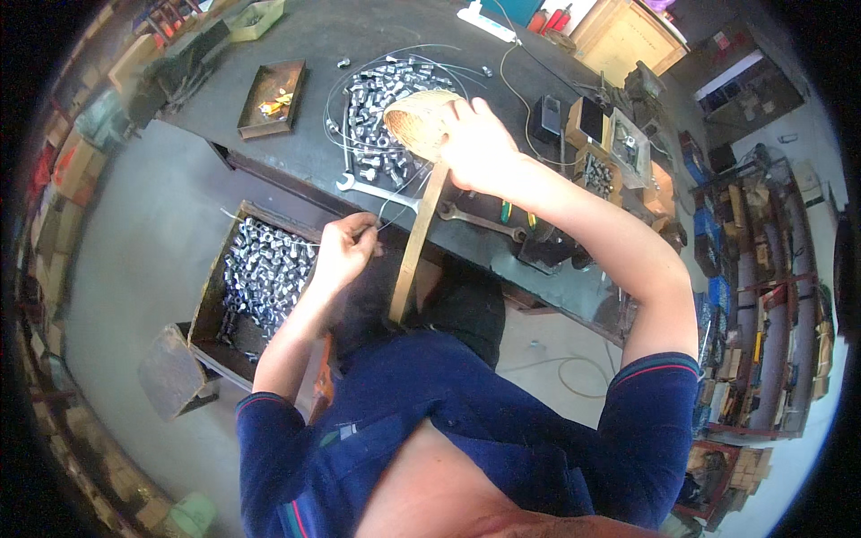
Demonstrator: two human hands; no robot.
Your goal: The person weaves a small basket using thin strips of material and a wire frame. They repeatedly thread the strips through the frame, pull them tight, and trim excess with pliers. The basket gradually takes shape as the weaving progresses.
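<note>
My right hand (479, 144) grips a small woven basket (418, 121), tilted over a pile of metal fittings (380, 101) on the dark workbench. A flat wooden strip (420, 242) slants down from below that hand towards my lap; whether it joins the basket I cannot tell. My left hand (351, 245) pinches a thin wire (383, 210) in front of the bench edge. Loops of the wire lie around the pile. An open-end wrench (377, 191) lies between the pile and the edge. Beneath my left forearm, a box (208, 289) holds many similar metal fittings.
A shallow metal tray (246, 121) with small yellow items sits at the bench's left. On the right lie another wrench (481, 220), green-handled pliers (506, 212), a black box (546, 118) and containers of metal parts (599, 171). A power strip (485, 25) lies at the far edge.
</note>
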